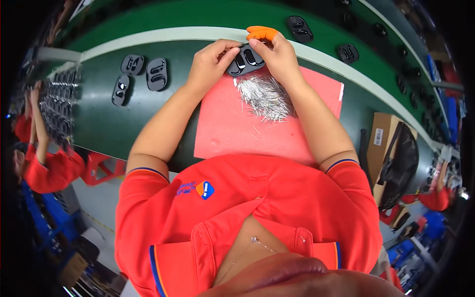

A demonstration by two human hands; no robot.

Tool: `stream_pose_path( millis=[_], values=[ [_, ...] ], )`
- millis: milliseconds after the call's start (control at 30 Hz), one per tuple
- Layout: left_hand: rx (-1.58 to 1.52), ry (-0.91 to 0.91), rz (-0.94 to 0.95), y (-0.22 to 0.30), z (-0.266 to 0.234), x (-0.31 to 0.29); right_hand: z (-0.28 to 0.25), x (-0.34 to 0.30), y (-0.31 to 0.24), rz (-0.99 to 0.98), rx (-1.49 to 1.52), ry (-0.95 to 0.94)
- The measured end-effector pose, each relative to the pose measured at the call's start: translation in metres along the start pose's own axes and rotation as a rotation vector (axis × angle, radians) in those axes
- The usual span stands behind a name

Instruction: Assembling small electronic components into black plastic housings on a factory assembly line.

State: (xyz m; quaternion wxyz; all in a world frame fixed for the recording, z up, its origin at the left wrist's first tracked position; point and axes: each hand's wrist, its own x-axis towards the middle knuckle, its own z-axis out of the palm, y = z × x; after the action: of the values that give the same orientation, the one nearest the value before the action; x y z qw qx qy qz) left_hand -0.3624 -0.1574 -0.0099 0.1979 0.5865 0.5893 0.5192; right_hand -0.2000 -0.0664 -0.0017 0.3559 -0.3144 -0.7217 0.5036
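Note:
A dark grey rounded plastic case (pixel 245 60) with two glossy black curved recesses is held up between both hands, over the far edge of a pink foam mat (pixel 222 133). My left hand (pixel 212 64) pinches its left side with thumb and fingers. At its right side my right hand (pixel 278 55) grips it, orange covers (pixel 261 33) on some fingers. Whether a small pin is also between the fingertips cannot be made out. Just below the case, a loose heap of thin silvery metal pins (pixel 264 98) lies on the mat.
Three similar cases (pixel 157 74) lie on the dark green table (pixel 106 119) to the left. Beyond a pale rail (pixel 163 34), more cases (pixel 299 28) sit on a green belt (pixel 198 15). A cardboard box (pixel 381 136) and black bag (pixel 402 158) are at right. Other people work on both sides.

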Motion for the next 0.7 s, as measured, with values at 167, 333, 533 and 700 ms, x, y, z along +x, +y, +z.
stream_pose_path(
  millis=[167, 333, 533, 700],
  values=[
    [0.032, -0.039, 0.031, -0.009, -0.01, -0.01, 0.016, -0.009, 0.003, 0.018, 0.021, -0.007],
    [0.035, -0.071, 0.037, -0.014, -0.014, -0.016, 0.031, -0.018, 0.005, 0.001, 0.132, 0.03],
    [0.001, -0.034, 0.069, -0.012, -0.015, -0.022, 0.032, -0.022, 0.003, 0.004, 0.138, 0.078],
    [-0.015, -0.019, 0.067, -0.012, -0.017, -0.023, 0.033, -0.022, -0.002, 0.054, 0.154, 0.016]
  ],
)
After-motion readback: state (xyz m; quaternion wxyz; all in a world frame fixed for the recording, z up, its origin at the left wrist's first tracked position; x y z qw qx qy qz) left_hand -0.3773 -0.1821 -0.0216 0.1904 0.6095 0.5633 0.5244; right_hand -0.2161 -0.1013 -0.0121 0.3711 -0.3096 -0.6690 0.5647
